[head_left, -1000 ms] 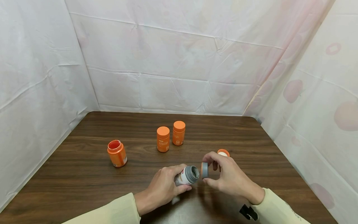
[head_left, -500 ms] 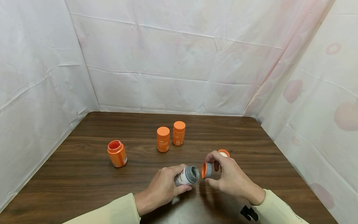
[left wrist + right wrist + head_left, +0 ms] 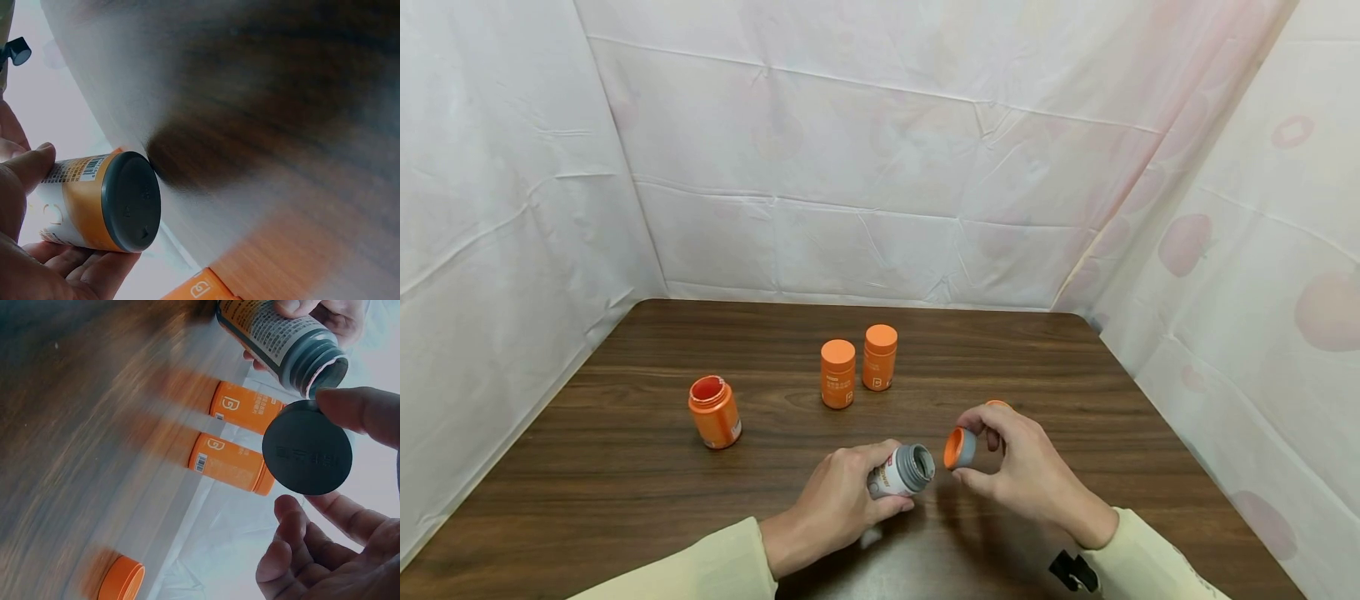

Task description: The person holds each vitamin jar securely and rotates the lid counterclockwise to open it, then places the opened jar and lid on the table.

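My left hand [image 3: 838, 492] grips a grey, white and orange bottle [image 3: 892, 473], tilted so its uncapped grey mouth faces right. The left wrist view shows the bottle's dark base [image 3: 132, 203] and barcode label. My right hand [image 3: 1033, 471] pinches a grey cap [image 3: 968, 450] between thumb and fingers. The cap's orange inside faces the bottle mouth, with a small gap between them in the head view. Its dark outer face, with raised lettering, shows in the right wrist view. Behind the right hand lies an orange cap [image 3: 123, 578], mostly hidden in the head view.
Two capped orange bottles stand mid-table, the nearer one [image 3: 838, 375] left of the farther one [image 3: 880, 358]. An uncapped orange bottle [image 3: 715, 412] stands at the left. The dark wooden table [image 3: 625, 500] is bordered by pale sheeting [image 3: 865, 150].
My right hand has drawn slightly right and up, turning the grey cap so its orange inside shows. The orange cap behind is now more covered. My left hand and bottle stay put.
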`<state>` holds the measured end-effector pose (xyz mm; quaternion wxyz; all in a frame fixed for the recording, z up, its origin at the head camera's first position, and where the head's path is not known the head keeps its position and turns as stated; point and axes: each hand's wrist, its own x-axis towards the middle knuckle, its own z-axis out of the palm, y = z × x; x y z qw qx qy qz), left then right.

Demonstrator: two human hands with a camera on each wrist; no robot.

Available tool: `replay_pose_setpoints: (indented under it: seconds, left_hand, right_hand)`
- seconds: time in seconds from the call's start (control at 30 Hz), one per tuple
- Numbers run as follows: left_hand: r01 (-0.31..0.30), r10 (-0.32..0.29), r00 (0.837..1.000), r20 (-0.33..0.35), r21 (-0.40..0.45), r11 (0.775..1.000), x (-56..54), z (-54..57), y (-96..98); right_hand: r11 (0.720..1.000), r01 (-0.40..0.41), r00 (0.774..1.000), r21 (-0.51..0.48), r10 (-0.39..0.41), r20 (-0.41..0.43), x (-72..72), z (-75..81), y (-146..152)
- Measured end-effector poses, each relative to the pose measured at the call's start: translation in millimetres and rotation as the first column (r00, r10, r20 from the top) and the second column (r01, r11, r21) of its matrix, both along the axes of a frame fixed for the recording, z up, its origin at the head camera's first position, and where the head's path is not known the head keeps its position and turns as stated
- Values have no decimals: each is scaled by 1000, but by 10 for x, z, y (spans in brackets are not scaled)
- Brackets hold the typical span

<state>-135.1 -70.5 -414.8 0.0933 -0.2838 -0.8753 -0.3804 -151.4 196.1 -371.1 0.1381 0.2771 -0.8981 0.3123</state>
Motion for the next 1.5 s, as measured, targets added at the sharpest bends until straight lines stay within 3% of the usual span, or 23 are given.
replay_pose_setpoints:
  seconds: [0.3, 0.63, 1.03, 1.23, 1.5]
  left_hand:
    - [-4, 4, 1000, -3, 3, 1000, 0, -7, -2]
    - [-20, 18, 999, 43, 43, 999, -12, 2, -34]
    - [-144, 142, 988, 63, 33, 989, -24, 24, -118]
    - [-189, 185, 981, 60, 78, 979, -32, 58, -167]
    - [-235, 226, 971, 78, 122, 964, -40, 71, -244]
  right_hand:
    - [1000, 20, 1000, -17, -20, 11, -29, -15, 49]
    - [995, 90, 991, -48, -84, 104, -82, -39, 129]
    - [982, 188, 978, -13, -186, 98, -172, -32, 281]
    - [972, 233, 970, -16, -232, 76, -216, -34, 367]
    - [960, 281, 953, 1, -279, 115, -264, -23, 488]
